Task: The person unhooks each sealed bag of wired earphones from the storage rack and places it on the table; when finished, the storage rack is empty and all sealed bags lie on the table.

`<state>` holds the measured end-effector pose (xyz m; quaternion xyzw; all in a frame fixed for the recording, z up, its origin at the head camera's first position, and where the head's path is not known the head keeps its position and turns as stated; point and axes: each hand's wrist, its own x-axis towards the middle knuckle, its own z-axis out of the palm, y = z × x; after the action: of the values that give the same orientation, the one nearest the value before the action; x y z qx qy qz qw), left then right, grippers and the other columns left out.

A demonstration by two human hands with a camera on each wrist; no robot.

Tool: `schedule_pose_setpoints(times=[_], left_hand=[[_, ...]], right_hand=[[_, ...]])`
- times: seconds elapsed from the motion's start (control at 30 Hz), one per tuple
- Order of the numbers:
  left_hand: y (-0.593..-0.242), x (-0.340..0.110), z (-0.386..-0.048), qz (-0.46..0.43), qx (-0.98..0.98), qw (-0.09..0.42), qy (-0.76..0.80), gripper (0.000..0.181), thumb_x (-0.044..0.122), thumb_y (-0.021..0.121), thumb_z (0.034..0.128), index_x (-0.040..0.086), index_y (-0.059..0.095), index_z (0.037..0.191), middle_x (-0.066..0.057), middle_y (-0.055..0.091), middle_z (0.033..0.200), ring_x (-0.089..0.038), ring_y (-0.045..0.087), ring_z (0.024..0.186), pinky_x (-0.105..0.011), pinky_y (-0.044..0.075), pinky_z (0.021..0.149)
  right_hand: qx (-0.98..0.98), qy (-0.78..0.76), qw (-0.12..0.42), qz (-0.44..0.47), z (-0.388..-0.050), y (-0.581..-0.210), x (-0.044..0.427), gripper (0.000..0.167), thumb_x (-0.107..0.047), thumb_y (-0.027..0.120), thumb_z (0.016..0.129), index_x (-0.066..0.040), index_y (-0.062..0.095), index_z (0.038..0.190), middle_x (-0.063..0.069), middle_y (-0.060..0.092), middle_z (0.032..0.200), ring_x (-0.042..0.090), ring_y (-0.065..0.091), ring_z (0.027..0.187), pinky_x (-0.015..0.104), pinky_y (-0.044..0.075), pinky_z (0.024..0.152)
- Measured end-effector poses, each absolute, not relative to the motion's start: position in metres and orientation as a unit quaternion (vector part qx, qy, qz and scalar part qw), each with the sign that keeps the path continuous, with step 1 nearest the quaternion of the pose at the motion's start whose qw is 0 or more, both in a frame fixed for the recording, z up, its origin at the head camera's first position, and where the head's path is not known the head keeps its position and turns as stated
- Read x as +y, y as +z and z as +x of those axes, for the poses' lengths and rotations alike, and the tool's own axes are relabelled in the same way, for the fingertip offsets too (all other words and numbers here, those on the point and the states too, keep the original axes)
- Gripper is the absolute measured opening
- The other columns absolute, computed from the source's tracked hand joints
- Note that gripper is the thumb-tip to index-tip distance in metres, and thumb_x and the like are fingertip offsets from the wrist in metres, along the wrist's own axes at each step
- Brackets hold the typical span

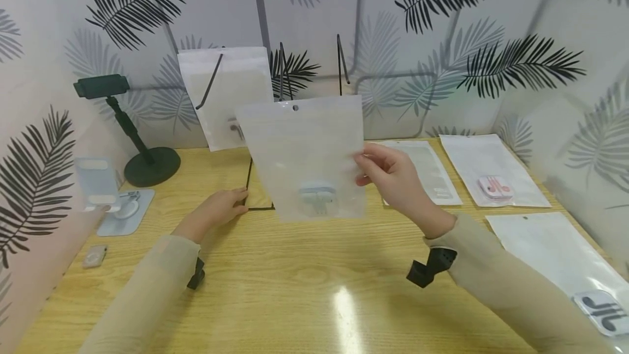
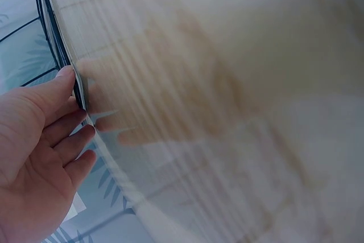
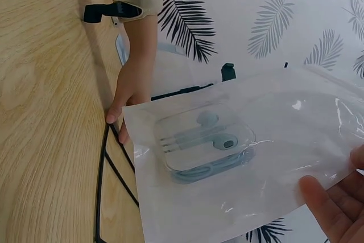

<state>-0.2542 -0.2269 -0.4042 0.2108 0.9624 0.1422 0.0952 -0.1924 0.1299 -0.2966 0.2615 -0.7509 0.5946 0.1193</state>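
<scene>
Right fingers pinch a pouch — left fingers, a rack.

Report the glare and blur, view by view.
Head: a bright streak of glare on the table, near the lower edge; left wrist: the broad pale surface looks hazy and streaked, with a blurred hand-shaped patch, while the left hand is sharper; right wrist: small white glints on the pouch, its earphones readable through the film.

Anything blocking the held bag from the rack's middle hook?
Nothing visible stands between the bag in the right hand and the middle hook; the hanging bags are on the left hook.
</scene>
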Motion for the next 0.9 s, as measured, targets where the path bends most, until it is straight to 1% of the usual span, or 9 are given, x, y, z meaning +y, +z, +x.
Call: schedule_pose_setpoints(times=[0.07,0.13,0.23,0.33,0.47,0.53,0.67,0.73,0.9], left_hand=[[-0.404,-0.227,-0.255,0.208,0.963,0.096,0.142,0.051,0.018,0.054,0.0947,-0.006,0.038,0.137,-0.024,0.032,0.141,-0.041,0.031,0.127,-0.050,0.026,0.104],[-0.404,-0.227,-0.255,0.204,0.964,0.099,0.141,0.051,0.018,0.053,0.0948,-0.006,0.037,0.137,-0.023,0.032,0.142,-0.040,0.030,0.128,-0.050,0.025,0.104],[-0.404,-0.227,-0.255,0.200,0.964,0.102,0.142,0.051,0.018,0.053,0.0951,-0.006,0.037,0.137,-0.024,0.031,0.142,-0.041,0.030,0.128,-0.051,0.025,0.104],[-0.405,-0.226,-0.255,0.200,0.964,0.105,0.143,0.051,0.018,0.053,0.0951,-0.006,0.037,0.137,-0.024,0.031,0.142,-0.041,0.030,0.128,-0.051,0.025,0.104],[-0.404,-0.226,-0.254,0.201,0.963,0.106,0.145,0.051,0.018,0.053,0.0951,-0.007,0.037,0.137,-0.024,0.031,0.142,-0.041,0.030,0.128,-0.051,0.026,0.104],[-0.404,-0.226,-0.254,0.200,0.963,0.106,0.145,0.051,0.018,0.053,0.0950,-0.006,0.037,0.137,-0.024,0.031,0.142,-0.041,0.030,0.128,-0.051,0.026,0.104],[-0.405,-0.226,-0.254,0.199,0.963,0.107,0.145,0.051,0.019,0.053,0.0950,-0.006,0.037,0.137,-0.023,0.031,0.142,-0.041,0.030,0.128,-0.051,0.026,0.104],[-0.405,-0.226,-0.255,0.201,0.963,0.106,0.144,0.051,0.019,0.053,0.0950,-0.006,0.037,0.137,-0.024,0.031,0.142,-0.041,0.030,0.128,-0.052,0.025,0.104],[-0.405,-0.227,-0.255,0.206,0.962,0.106,0.145,0.051,0.018,0.053,0.0950,-0.006,0.037,0.137,-0.024,0.031,0.142,-0.042,0.030,0.127,-0.052,0.025,0.104]], right_hand=[[-0.753,0.587,0.140,0.262,-0.188,-0.298,0.139,0.019,0.002,0.055,0.091,0.011,0.063,0.105,0.022,0.066,0.087,0.013,0.064,0.061,0.030,0.055,0.061],[-0.753,0.581,0.161,0.263,-0.184,-0.300,0.149,0.019,0.004,0.055,0.090,0.012,0.063,0.105,0.020,0.066,0.086,0.012,0.063,0.060,0.029,0.055,0.059],[-0.741,0.590,0.184,0.263,-0.179,-0.302,0.164,0.016,0.005,0.055,0.089,0.011,0.064,0.102,0.013,0.066,0.085,0.013,0.063,0.059,0.027,0.055,0.056],[-0.741,0.591,0.199,0.250,-0.174,-0.304,0.180,0.014,0.006,0.055,0.089,0.011,0.064,0.098,0.003,0.066,0.080,0.012,0.062,0.056,0.026,0.054,0.053],[-0.766,0.569,0.207,0.218,-0.166,-0.306,0.204,0.012,0.007,0.055,0.089,0.012,0.063,0.096,-0.002,0.065,0.075,0.012,0.062,0.054,0.025,0.054,0.052],[-0.775,0.563,0.202,0.205,-0.164,-0.308,0.216,0.012,0.007,0.054,0.089,0.011,0.063,0.096,-0.002,0.065,0.074,0.012,0.062,0.054,0.025,0.054,0.052],[-0.771,0.585,0.182,0.176,-0.157,-0.311,0.240,0.013,0.004,0.055,0.090,0.000,0.066,0.093,0.000,0.065,0.072,0.012,0.062,0.054,0.024,0.054,0.051],[-0.765,0.598,0.170,0.167,-0.152,-0.313,0.252,0.014,0.004,0.055,0.090,-0.004,0.067,0.090,0.001,0.063,0.069,0.013,0.061,0.052,0.024,0.053,0.050],[-0.756,0.619,0.110,0.183,-0.141,-0.319,0.280,0.017,0.007,0.052,0.091,-0.003,0.066,0.089,0.002,0.063,0.071,0.014,0.060,0.053,0.025,0.053,0.050]])
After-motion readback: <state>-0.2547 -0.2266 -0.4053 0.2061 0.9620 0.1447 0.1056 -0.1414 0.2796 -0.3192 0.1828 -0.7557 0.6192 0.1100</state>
